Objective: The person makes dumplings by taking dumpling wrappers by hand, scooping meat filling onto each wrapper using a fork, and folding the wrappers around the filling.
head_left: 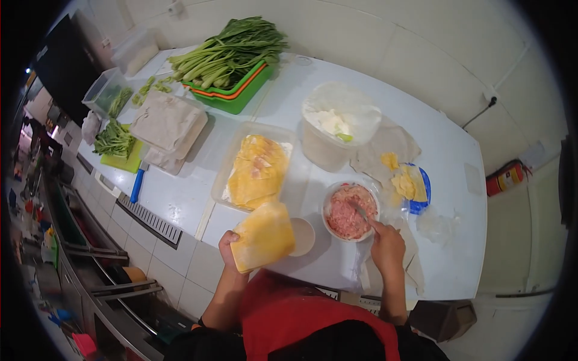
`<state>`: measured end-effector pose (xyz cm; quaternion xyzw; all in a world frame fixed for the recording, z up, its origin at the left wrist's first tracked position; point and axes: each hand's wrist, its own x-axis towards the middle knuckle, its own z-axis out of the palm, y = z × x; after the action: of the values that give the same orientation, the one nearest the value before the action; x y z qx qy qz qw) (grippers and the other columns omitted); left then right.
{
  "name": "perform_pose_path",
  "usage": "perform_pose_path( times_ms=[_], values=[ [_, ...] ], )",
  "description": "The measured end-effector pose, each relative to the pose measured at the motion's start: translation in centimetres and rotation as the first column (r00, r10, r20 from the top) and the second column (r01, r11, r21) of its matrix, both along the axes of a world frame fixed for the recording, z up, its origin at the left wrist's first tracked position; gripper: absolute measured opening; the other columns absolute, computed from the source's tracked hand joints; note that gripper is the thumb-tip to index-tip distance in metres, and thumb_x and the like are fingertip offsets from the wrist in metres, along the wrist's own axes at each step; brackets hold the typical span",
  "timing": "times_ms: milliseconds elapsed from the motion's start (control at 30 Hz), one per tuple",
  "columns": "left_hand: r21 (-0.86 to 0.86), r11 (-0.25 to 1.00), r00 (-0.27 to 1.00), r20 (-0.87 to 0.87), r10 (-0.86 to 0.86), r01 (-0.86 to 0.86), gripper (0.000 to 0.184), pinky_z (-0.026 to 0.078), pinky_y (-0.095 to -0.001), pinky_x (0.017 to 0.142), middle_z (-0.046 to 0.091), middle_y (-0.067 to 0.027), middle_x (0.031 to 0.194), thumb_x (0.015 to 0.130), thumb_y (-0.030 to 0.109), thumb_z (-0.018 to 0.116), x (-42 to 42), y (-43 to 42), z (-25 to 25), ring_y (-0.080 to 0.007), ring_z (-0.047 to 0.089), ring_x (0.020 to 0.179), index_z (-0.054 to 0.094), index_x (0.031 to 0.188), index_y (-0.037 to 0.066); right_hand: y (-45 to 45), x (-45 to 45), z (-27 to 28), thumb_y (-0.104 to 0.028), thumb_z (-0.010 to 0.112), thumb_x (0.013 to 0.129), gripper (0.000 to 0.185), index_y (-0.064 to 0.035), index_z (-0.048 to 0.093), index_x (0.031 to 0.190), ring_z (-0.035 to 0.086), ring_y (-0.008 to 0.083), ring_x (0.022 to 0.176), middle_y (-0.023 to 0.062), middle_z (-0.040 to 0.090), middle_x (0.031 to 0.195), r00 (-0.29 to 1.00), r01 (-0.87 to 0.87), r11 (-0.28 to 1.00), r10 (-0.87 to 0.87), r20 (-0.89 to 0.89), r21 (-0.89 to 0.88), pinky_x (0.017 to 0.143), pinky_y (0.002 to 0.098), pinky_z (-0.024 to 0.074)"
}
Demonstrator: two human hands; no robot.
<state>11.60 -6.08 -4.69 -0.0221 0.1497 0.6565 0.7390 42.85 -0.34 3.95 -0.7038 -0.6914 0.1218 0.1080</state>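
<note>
Left hand (229,249) closed round yellow wrappers (263,237), left of meat bowl (351,212), right hand (388,245) fingers closed on utensil (361,212) dipping into bowl.

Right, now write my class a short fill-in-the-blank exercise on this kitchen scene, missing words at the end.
The person's ____ hand holds a stack of square yellow sheets.
The other hand dips a metal utensil into a round white bowl of pink ____.
Long leafy stalks lie in stacked plastic baskets, green and ____.
The knife beside the bright green board has a ____ handle.

left; minced meat; orange; blue
</note>
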Motion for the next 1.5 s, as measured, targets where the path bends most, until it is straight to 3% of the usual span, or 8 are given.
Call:
perform_pose_path(
  times_ms=[333,533,733,833,933,1233,1333,1500],
  values=[
    [0.065,0.995,0.993,0.087,-0.079,0.073,0.060,0.047,-0.0477,0.086,0.054,-0.0283,0.113,0.068,0.023,0.044,1.5,-0.3,-0.1,-0.0404,0.058,0.096,0.046,0.117,-0.011,-1.6,0.2,-0.5,-0.005,0.052,0.078,0.033,-0.0151,0.062,0.107,0.058,0.0352,0.075,0.0169,0.060,0.081,0.993,-0.110,0.989,0.105,-0.049,-0.103,0.067,0.0426,0.0454],
    [0.066,0.997,0.997,0.068,-0.044,0.039,0.060,0.046,-0.0486,0.087,0.054,-0.0286,0.113,0.068,0.023,0.044,0.9,-0.6,0.2,-0.0409,0.057,0.097,0.046,0.117,-0.011,0.5,-0.1,-2.0,-0.004,0.051,0.078,0.031,-0.0140,0.064,0.104,0.059,0.0355,0.079,0.0182,0.061,0.083,0.994,-0.074,0.995,0.078,-0.072,0.062,0.069,0.0421,0.0456],
    [0.091,0.996,0.993,0.120,-0.023,0.012,0.061,0.046,-0.0495,0.087,0.053,-0.0286,0.114,0.068,0.024,0.043,0.3,-0.9,-0.3,-0.0416,0.057,0.097,0.046,0.118,-0.010,-1.1,-0.4,0.2,-0.004,0.049,0.080,0.030,-0.0132,0.064,0.104,0.060,0.0345,0.080,0.0176,0.063,0.086,0.989,-0.140,0.975,0.147,0.025,-0.171,0.070,0.0413,0.0464],
    [0.065,0.998,0.995,0.099,-0.005,-0.001,0.061,0.046,-0.0498,0.086,0.053,-0.0286,0.114,0.068,0.024,0.043,0.2,-0.9,0.0,-0.0419,0.057,0.097,0.046,0.118,-0.010,-1.0,1.9,0.1,-0.003,0.050,0.074,0.035,-0.0128,0.062,0.106,0.060,0.0355,0.074,0.0173,0.061,0.077,0.944,-0.296,0.948,0.271,-0.190,-0.118,0.067,0.0423,0.0468],
    [0.068,0.998,0.995,0.098,0.004,-0.011,0.060,0.046,-0.0500,0.086,0.053,-0.0286,0.114,0.068,0.024,0.043,0.3,-0.7,0.6,-0.0420,0.057,0.097,0.046,0.118,-0.010,-0.2,1.5,1.4,-0.003,0.049,0.080,0.031,-0.0133,0.064,0.106,0.061,0.0333,0.083,0.0172,0.063,0.094,0.964,-0.168,0.973,0.129,-0.232,-0.156,0.072,0.0385,0.0474],
    [0.092,0.996,0.989,0.145,-0.032,0.018,0.060,0.045,-0.0507,0.087,0.052,-0.0287,0.115,0.068,0.023,0.044,0.0,-0.6,-0.4,-0.0421,0.056,0.098,0.045,0.119,-0.009,-1.8,0.3,1.5,-0.002,0.050,0.073,0.033,-0.0116,0.065,0.101,0.060,0.0362,0.073,0.0185,0.062,0.077,0.975,-0.214,0.958,0.220,0.012,-0.193,0.065,0.0420,0.0466],
    [0.100,0.995,0.988,0.148,-0.041,0.027,0.061,0.045,-0.0509,0.088,0.052,-0.0284,0.116,0.068,0.023,0.045,0.2,-0.5,0.0,-0.0417,0.056,0.098,0.045,0.119,-0.009,-1.1,2.6,0.5,-0.002,0.050,0.075,0.034,-0.0128,0.065,0.103,0.061,0.0290,0.067,0.0199,0.060,0.073,0.925,-0.296,0.946,0.249,-0.286,-0.134,0.063,0.0370,0.0468],
    [0.013,0.999,0.997,0.057,-0.051,0.051,0.061,0.044,-0.0517,0.087,0.053,-0.0262,0.114,0.067,0.024,0.046,1.3,-0.2,1.3,-0.0412,0.056,0.098,0.045,0.120,-0.007,-0.2,4.8,1.8,-0.003,0.048,0.083,0.029,-0.0051,0.062,0.109,0.045,0.0094,0.056,0.0024,0.052,0.067,0.731,-0.305,0.891,-0.006,-0.682,-0.335,0.054,0.0226,0.0378]
  ],
)
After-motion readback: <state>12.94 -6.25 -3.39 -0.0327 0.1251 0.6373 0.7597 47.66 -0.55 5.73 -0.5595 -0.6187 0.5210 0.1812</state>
